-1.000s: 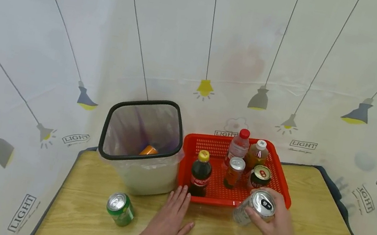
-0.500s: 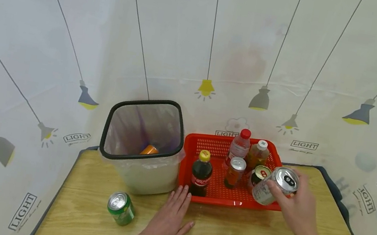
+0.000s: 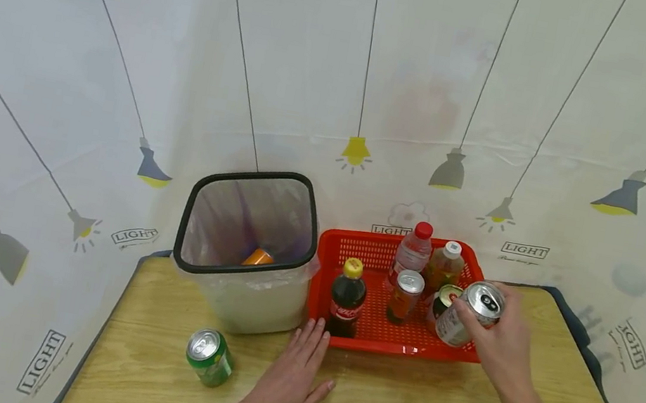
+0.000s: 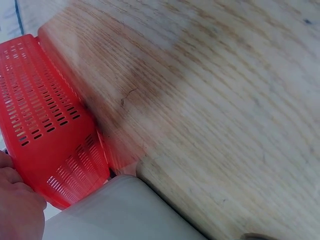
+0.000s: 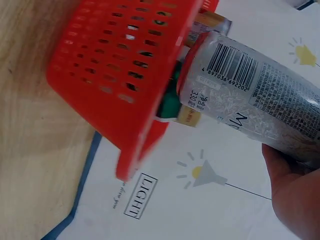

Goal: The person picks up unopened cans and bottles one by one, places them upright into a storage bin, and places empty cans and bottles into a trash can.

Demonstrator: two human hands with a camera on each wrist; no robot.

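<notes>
My right hand (image 3: 507,346) grips a silver drink can (image 3: 460,321) over the right front part of the red basket (image 3: 382,347). In the right wrist view the can's (image 5: 240,90) barcode faces the camera and its lower end is at the basket rim. Straight fingers of my left hand (image 3: 293,382) rest at the basket's front left corner; the left wrist view shows only part of that hand (image 4: 20,210). Inside the basket stand a cola bottle (image 3: 348,298), a red-capped bottle (image 3: 413,252), a white-capped bottle (image 3: 445,268), an orange can (image 3: 405,297) and a dark can (image 3: 444,300).
Left of the basket is a lined bin (image 3: 244,288) with a black rim and an orange can (image 3: 258,258) inside. A green can (image 3: 210,357) stands on the wooden table (image 3: 153,373) in front of it. A lamp-patterned sheet (image 3: 291,82) hangs behind.
My right hand has carried the silver can from in front of the basket up and right, over its front rim, then slightly lower. The left hand stays where it was.
</notes>
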